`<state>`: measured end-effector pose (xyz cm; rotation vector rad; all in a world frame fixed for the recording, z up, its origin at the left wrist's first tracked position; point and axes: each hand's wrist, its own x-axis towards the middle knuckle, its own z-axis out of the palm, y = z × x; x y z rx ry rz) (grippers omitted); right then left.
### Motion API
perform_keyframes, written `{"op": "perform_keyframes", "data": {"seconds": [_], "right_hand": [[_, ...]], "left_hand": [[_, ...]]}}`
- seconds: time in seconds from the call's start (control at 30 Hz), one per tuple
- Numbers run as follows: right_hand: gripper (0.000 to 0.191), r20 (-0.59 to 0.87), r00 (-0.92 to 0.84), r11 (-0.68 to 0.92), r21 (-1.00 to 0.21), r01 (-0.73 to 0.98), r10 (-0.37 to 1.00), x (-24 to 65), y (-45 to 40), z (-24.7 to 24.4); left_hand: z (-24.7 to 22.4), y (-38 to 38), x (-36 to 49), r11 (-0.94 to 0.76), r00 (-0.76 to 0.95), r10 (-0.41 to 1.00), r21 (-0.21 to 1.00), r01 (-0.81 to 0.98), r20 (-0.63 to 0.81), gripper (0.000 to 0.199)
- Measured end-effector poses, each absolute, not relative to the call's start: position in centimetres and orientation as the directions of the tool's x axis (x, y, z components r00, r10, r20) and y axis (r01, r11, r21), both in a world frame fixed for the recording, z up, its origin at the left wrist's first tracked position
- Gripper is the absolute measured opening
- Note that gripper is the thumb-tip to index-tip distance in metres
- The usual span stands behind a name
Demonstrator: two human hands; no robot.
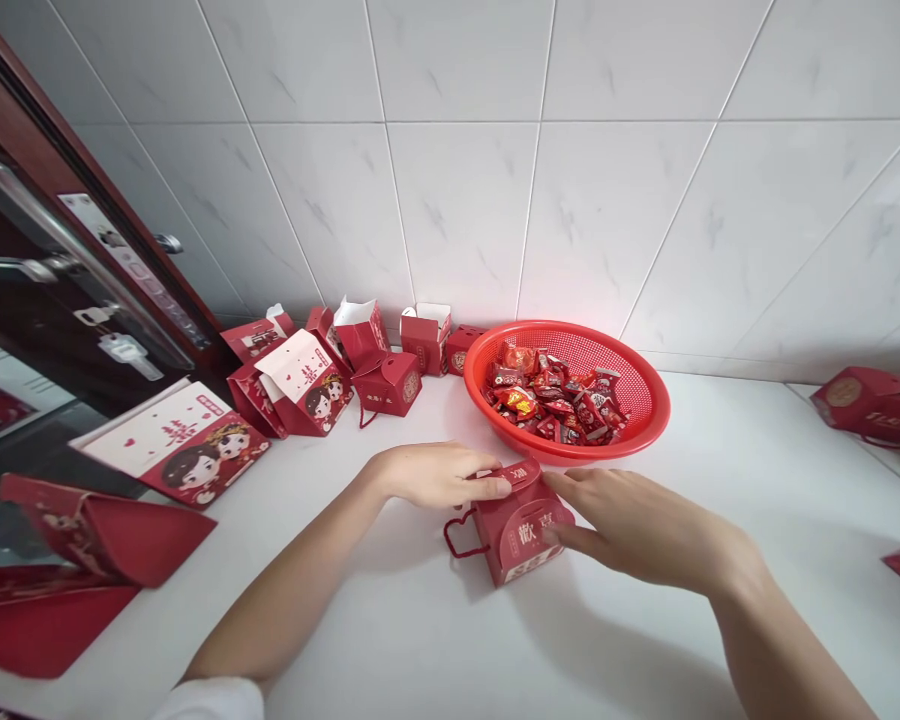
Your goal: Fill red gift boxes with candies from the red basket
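Observation:
A small red gift box (525,535) with pale characters on its front stands on the white table, its curved top flaps folded inward. My left hand (439,475) grips its upper left edge, fingers and thumb closed at the top flap. On the right side, my right hand (630,515) holds the box with its thumb on the front face and its fingers behind the upper edge. A dark red cord handle (465,552) sticks out from the left side of the box. Just behind it sits a red plastic basket (649,425) with many wrapped candies (555,395) inside.
Several red boxes, some with raised lids, line the wall and left side, including a closed box (390,383) and a cartoon-printed box (221,460). More red boxes (874,405) lie at the right. A dark door (82,270) with keys stands left.

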<state>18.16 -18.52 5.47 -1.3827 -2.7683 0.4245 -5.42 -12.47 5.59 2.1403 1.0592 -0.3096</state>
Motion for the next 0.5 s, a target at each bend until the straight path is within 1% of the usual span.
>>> {"op": "perform_keyframes", "data": {"seconds": [0.07, 0.13, 0.27, 0.4, 0.5], "right_hand": [[0.021, -0.155, -0.588, 0.551, -0.225, 0.804, 0.794, 17.8, -18.3, 5.6], [0.025, -0.172, -0.552, 0.523, -0.189, 0.831, 0.816, 17.5, -18.1, 5.5], [0.034, -0.245, -0.48, 0.463, -0.127, 0.877, 0.842, 16.8, -17.7, 4.8], [0.043, -0.295, -0.496, 0.477, -0.139, 0.868, 0.817, 16.5, -17.4, 4.3], [0.046, -0.301, -0.487, 0.459, -0.162, 0.873, 0.82, 16.6, -17.4, 4.2]], "left_hand": [[5.6, -12.6, -5.4, -0.406, 0.633, 0.606, 0.497, 0.767, -0.481, 0.051], [5.5, -12.8, -5.3, -0.405, 0.628, 0.617, 0.493, 0.77, -0.474, 0.052], [5.0, -13.0, -4.8, -0.386, 0.596, 0.636, 0.466, 0.796, -0.49, 0.049], [4.8, -13.3, -4.5, -0.379, 0.585, 0.652, 0.461, 0.802, -0.482, 0.042], [4.7, -13.5, -4.4, -0.389, 0.585, 0.662, 0.453, 0.802, -0.468, 0.044]]}}
